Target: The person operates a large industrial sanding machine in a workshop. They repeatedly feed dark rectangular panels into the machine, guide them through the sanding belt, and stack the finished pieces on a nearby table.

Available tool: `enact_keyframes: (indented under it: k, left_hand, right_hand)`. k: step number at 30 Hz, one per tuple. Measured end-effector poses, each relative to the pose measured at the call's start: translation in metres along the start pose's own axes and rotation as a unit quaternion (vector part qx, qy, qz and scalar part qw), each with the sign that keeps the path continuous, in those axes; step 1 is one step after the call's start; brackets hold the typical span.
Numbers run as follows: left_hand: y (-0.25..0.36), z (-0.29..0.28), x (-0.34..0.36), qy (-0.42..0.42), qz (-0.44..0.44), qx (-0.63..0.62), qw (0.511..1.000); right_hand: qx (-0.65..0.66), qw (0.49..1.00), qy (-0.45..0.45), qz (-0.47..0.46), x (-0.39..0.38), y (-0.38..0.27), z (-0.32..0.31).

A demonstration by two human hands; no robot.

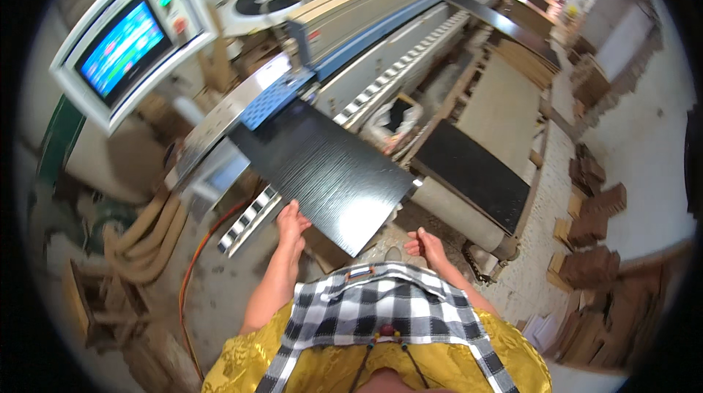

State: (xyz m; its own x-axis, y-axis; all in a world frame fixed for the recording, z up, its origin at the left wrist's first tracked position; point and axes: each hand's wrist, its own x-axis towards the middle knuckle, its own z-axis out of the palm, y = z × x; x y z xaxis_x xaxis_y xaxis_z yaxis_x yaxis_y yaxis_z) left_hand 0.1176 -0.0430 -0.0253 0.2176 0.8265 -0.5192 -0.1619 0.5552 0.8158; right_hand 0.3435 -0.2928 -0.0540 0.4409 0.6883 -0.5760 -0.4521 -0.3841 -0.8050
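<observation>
A glossy black wood-grain board (329,173) lies at a slant, its far end at the blue perforated plate (271,99) of a long edge-banding machine (381,20). My left hand (291,226) grips the board's near left edge. To the right of the board's near corner, my right hand (426,245) has its fingers curled, apart from the board, with nothing visible in them. Beside my left hand is a striped roller rail (249,221).
A control screen (123,46) hangs upper left. A conveyor (498,100) with a dark panel (476,166) and stacked boards runs along the right. Brown stacks (589,225) line the right floor. An orange hose (192,268) and ribbed ducts (146,246) lie at left.
</observation>
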Motion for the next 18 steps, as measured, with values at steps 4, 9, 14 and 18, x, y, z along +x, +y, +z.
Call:
enact_keyframes:
  k: [4,9,14,18]
  left_hand:
    - [-0.006,0.025,0.021,-0.006,0.004,0.002,1.0]
    - [-0.004,0.068,0.041,-0.014,-0.002,0.028,1.0]
    - [-0.009,0.107,0.065,-0.02,0.004,0.003,1.0]
    - [-0.008,0.146,0.068,-0.04,0.043,0.018,0.998]
  right_hand:
    - [0.022,0.998,0.052,0.018,-0.003,0.001,-0.032]
    - [0.054,0.99,0.126,0.01,-0.006,0.008,-0.079]
    - [0.098,0.975,0.201,0.0,-0.015,0.017,-0.125]
    - [0.126,0.966,0.223,0.037,-0.009,0.011,-0.179]
